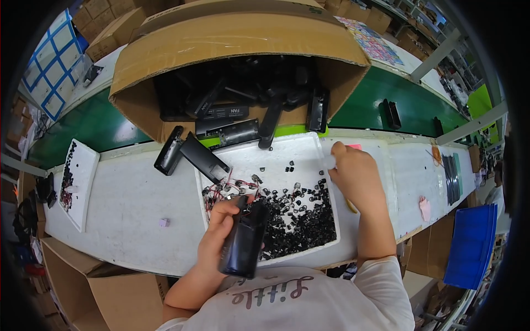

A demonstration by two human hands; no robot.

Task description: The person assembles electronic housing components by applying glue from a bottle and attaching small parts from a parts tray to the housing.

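My left hand (212,237) is wrapped round a black plastic housing (243,245), held tilted over the near left of a white foam tray (265,149). Small black plastic parts (309,220) are heaped in the tray's near right, with a few scattered farther up. Red-and-black wired parts (234,185) lie at its left. Beyond the tray's right edge, my right hand (356,171) is closed on a small whitish translucent piece (329,162); only its end shows, so its kind is unclear. Two black housings (204,157) (170,150) lie by the tray's far left corner.
A cardboard box (237,41) full of black housings opens toward me across a green conveyor belt (364,99). Another white tray (85,176) stands left. Dark flat strips (452,176) lie at the right, near a blue bin (469,245). An open carton (121,298) sits below left.
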